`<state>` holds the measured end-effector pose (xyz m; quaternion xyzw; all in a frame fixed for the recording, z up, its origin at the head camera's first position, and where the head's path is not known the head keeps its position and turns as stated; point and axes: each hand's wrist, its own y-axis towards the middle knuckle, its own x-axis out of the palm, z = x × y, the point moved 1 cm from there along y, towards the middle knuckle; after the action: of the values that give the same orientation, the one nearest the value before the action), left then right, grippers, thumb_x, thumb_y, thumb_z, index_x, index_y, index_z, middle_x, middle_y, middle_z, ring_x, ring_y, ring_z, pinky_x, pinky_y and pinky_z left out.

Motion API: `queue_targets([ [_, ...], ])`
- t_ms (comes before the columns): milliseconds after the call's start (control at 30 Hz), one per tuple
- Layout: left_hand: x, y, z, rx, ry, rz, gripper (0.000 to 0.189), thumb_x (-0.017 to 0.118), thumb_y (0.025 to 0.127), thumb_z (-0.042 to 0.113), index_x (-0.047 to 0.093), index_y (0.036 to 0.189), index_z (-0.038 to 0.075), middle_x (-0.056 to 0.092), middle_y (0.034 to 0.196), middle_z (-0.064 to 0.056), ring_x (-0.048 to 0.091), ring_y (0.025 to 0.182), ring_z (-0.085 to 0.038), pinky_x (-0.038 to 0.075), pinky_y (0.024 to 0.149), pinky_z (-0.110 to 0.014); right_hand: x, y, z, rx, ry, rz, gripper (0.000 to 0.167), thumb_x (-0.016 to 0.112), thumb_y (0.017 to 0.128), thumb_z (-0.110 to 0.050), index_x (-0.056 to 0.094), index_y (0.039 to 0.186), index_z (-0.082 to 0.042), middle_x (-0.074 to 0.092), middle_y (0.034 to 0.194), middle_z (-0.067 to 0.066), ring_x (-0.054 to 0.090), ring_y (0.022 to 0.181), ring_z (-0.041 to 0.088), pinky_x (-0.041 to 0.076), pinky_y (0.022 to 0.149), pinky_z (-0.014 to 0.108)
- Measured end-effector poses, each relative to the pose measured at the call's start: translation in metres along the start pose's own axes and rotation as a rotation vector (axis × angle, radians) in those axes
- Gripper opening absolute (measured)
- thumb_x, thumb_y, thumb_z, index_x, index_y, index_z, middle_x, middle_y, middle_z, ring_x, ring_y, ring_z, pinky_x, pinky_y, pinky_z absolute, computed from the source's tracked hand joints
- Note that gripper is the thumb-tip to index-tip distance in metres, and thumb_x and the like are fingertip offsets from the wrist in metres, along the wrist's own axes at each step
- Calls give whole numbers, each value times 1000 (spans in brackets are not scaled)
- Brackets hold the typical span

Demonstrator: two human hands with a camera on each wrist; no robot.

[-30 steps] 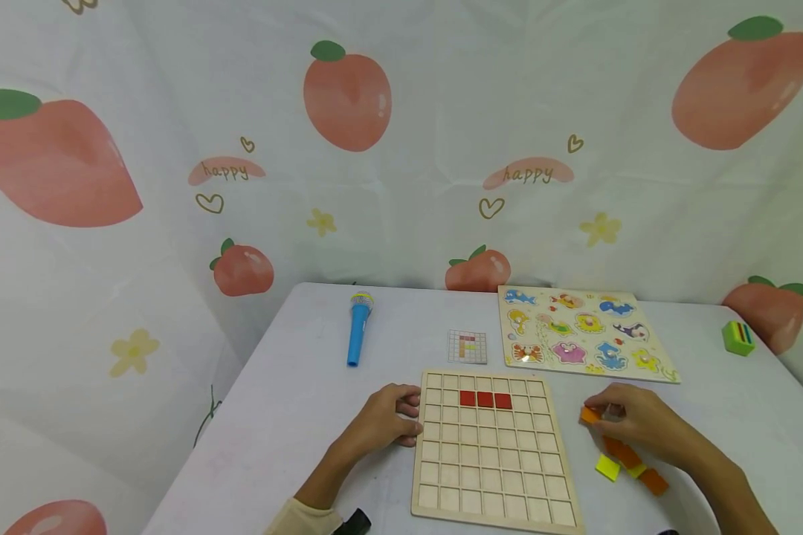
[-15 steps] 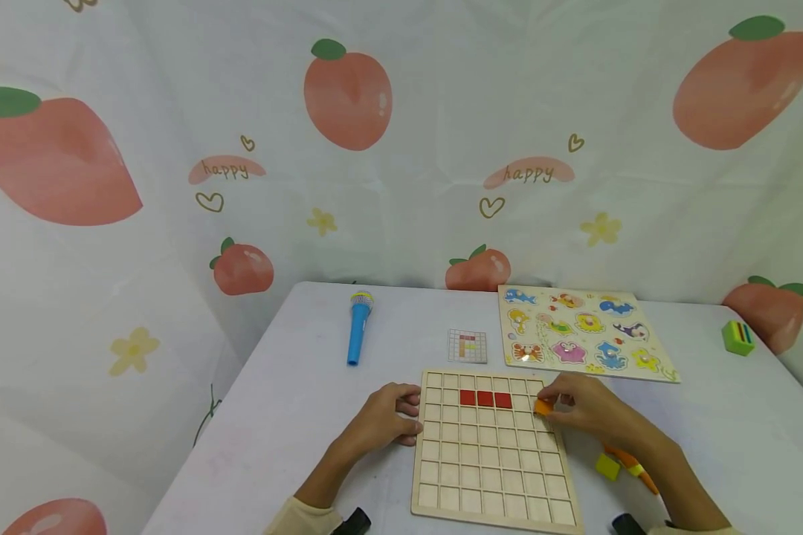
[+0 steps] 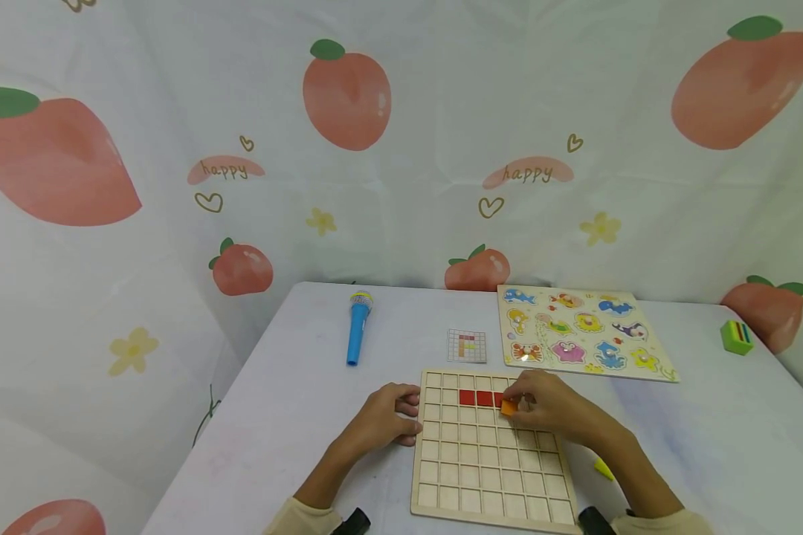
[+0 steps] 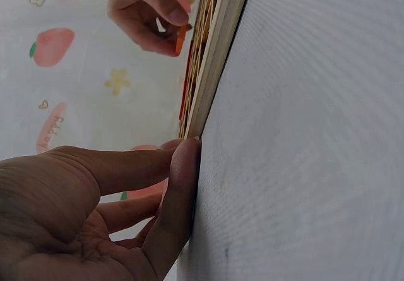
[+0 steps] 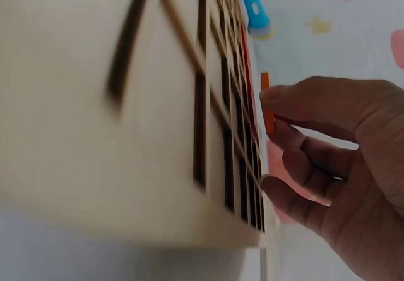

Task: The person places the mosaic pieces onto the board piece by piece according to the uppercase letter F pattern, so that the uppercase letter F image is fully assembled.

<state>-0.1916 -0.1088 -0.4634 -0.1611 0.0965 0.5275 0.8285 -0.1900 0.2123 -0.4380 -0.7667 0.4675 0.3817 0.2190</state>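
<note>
A wooden grid board (image 3: 471, 474) lies flat on the table, with three red square tiles (image 3: 484, 398) side by side in its second row from the far edge. My left hand (image 3: 380, 417) holds the board's left edge, its thumb and fingertips right at the wooden rim (image 4: 218, 60). Over the far right part of the board, my right hand (image 3: 552, 403) pinches an orange square tile (image 3: 508, 408) between thumb and fingers. This tile overlaps the rightmost red tile in the head view. The right wrist view shows the orange tile (image 5: 267, 104) on edge, close over the board.
A yellow tile (image 3: 604, 468) peeks out beside the right forearm, which hides other tiles. Behind the board lie a small printed pattern card (image 3: 467, 346), a blue toy microphone (image 3: 357, 334) and an animal puzzle board (image 3: 585, 327). A green block (image 3: 737, 337) is at far right.
My right hand has carried the orange tile leftward from the loose tiles at the right to above the board, near the red tiles. The left hand has stayed put.
</note>
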Motion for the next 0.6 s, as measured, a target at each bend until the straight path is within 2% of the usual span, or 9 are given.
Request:
queue_targets([
  [300, 0, 0, 1, -7, -5, -1, 63, 81, 87, -9, 57, 145, -5, 62, 116, -12, 63, 104, -22, 68, 68, -33, 9, 16, -14, -102, -6, -18, 23, 83, 91, -23, 82, 111, -11, 65, 96, -9, 54, 88, 10, 48, 73, 23],
  [467, 0, 0, 0, -12, -3, 0, 63, 80, 87, -8, 57, 145, -5, 63, 116, -12, 64, 104, -22, 67, 67, -31, 14, 22, -19, -88, -4, -34, 25, 84, 91, -26, 82, 112, -11, 64, 96, -7, 51, 87, 12, 45, 71, 24],
  [600, 0, 0, 0, -13, 1, -3, 63, 80, 87, -8, 57, 146, -5, 64, 117, -12, 64, 104, -22, 67, 67, -30, 18, 26, -24, -67, -19, -52, 25, 84, 91, -24, 82, 112, -11, 65, 99, -8, 52, 91, 12, 48, 76, 27],
])
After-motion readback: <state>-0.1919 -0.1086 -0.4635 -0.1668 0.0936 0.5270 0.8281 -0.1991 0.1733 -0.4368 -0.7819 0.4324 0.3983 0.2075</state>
